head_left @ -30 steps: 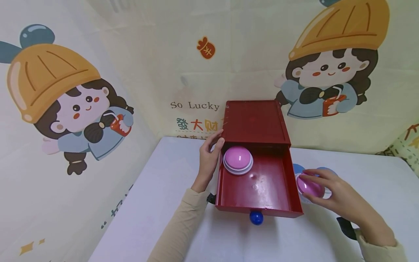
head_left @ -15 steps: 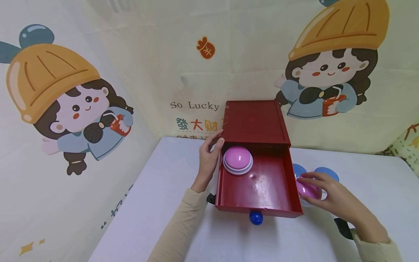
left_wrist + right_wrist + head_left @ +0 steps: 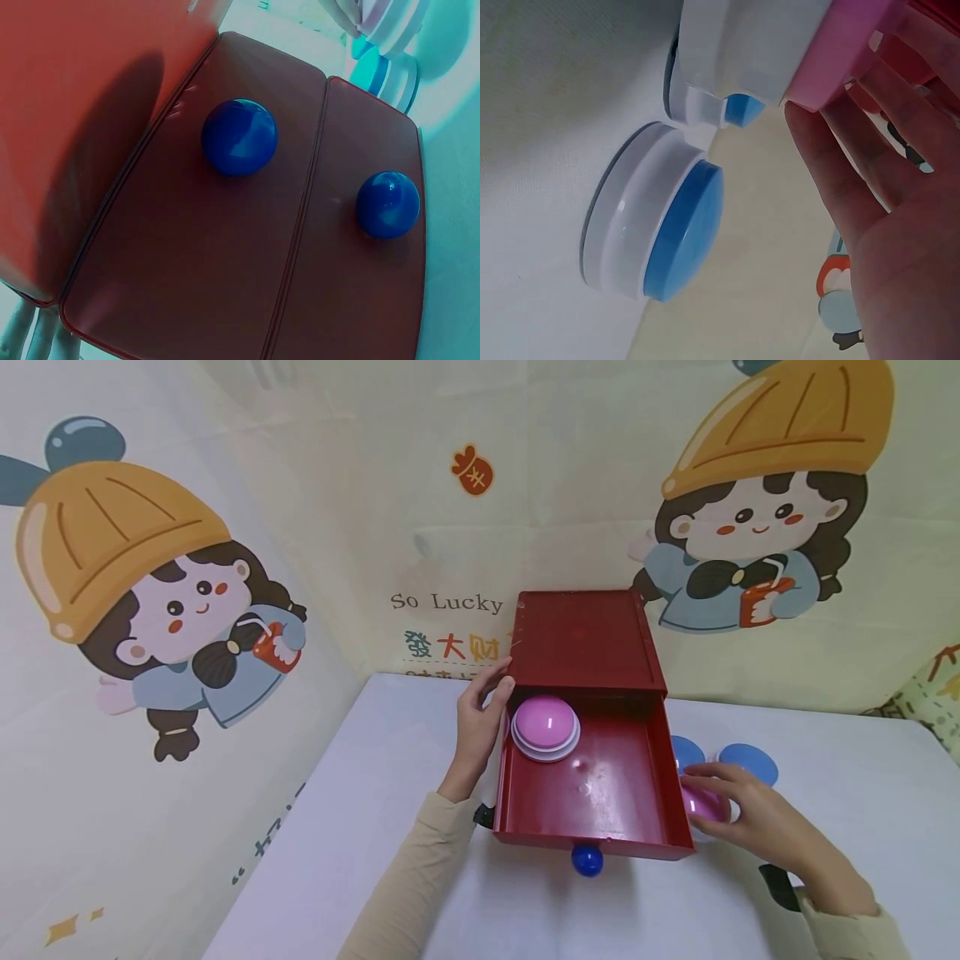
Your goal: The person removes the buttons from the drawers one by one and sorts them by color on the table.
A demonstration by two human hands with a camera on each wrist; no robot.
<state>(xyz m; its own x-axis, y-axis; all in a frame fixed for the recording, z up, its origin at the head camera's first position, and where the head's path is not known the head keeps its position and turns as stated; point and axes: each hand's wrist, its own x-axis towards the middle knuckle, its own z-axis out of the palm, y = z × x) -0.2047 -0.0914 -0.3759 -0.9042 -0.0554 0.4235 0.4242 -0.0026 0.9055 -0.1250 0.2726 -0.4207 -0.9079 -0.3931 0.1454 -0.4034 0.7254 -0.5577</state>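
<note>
Red and glossy, the pulled-out drawer [image 3: 603, 806] of a cabinet [image 3: 585, 641] holds a pink-domed push button [image 3: 544, 724] in its back left corner. The left hand [image 3: 477, 727], thumb and fingers apart, rests against the cabinet's left side, while the right hand [image 3: 768, 818] grips a second pink-domed button [image 3: 705, 805] just right of the drawer. Two blue-domed buttons [image 3: 750, 763] stand behind that one on the white table [image 3: 862, 777].

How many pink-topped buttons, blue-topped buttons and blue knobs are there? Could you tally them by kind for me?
Pink-topped buttons: 2
Blue-topped buttons: 2
Blue knobs: 2
Total: 6
</note>
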